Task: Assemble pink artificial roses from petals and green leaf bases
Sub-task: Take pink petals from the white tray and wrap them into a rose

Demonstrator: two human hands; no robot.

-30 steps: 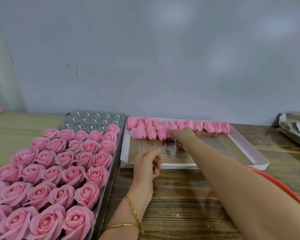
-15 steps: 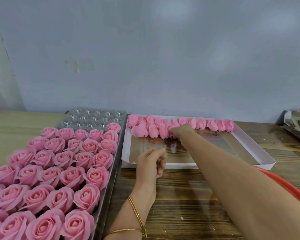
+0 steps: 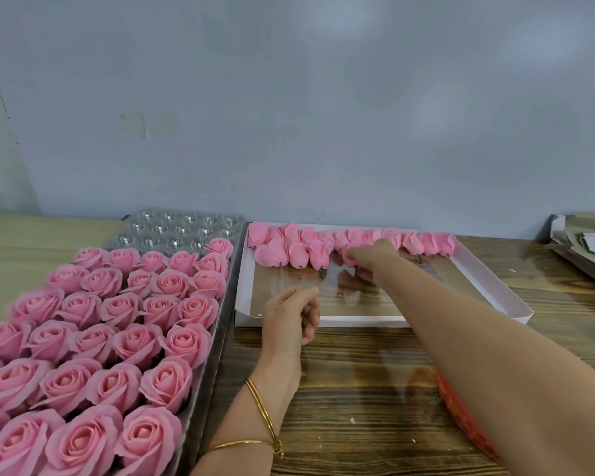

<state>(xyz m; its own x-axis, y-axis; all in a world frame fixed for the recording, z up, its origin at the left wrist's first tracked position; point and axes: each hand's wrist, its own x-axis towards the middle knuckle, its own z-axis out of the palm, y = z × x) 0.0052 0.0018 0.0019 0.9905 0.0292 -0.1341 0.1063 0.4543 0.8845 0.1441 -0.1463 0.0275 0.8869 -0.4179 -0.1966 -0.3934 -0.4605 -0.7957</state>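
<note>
My right hand (image 3: 371, 261) is extended to the far row of buds (image 3: 299, 254) in the white tray (image 3: 516, 305), fingers curled round one petal bud (image 3: 350, 256). Lift it straight up, clear of its neighbours. The petals look thin and soft, so a light grip should avoid creasing. The buds are rounded and matte pink, with small dark stubs at their near ends.

My left hand (image 3: 294, 316) hovers at the tray's near edge, fingers curled. I cannot tell whether it holds anything.

Finished roses (image 3: 131, 341), layered and open, fill the clear moulded tray (image 3: 186, 223) on the left of the table (image 3: 358, 389).
</note>
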